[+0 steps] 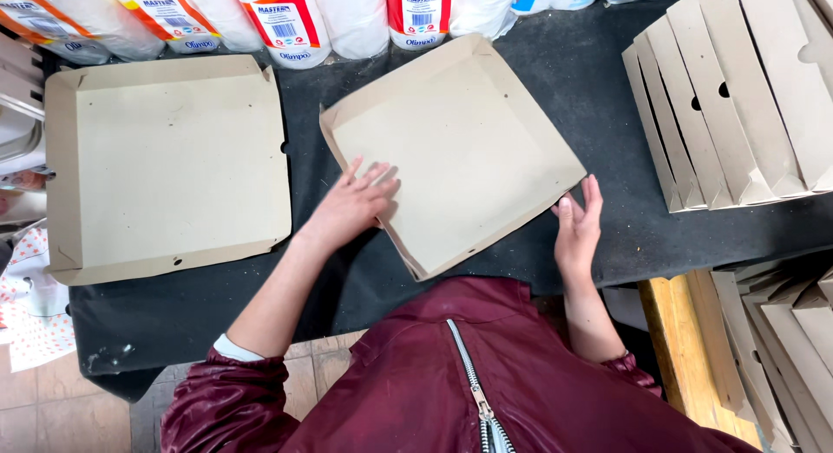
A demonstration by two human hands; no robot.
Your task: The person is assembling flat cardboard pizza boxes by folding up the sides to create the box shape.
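Bench (555, 97): dark top; the near edge runs just before the person's maroon jacket (451, 384), with bare dark surface between the two trays and right of the middle one.
Tray in hand (455, 149): shallow cardboard tray, turned askew, at mid-bench; its near corner reaches close to the near edge; nothing in it.
Left hand (351, 208): lies flat on the tray's near-left rim, fingers (375, 177) spread open, gripping nothing.
Right hand (580, 227): stands edge-on just beside the tray's right corner, fingers straight and open; touch cannot be told.
Second tray (165, 167): lies flat toward the left edge, holding nothing.
Flat blanks (737, 97): stacked overlapping at the right edge.
Paper rolls (286, 19): wrapped, lined along the far edge.
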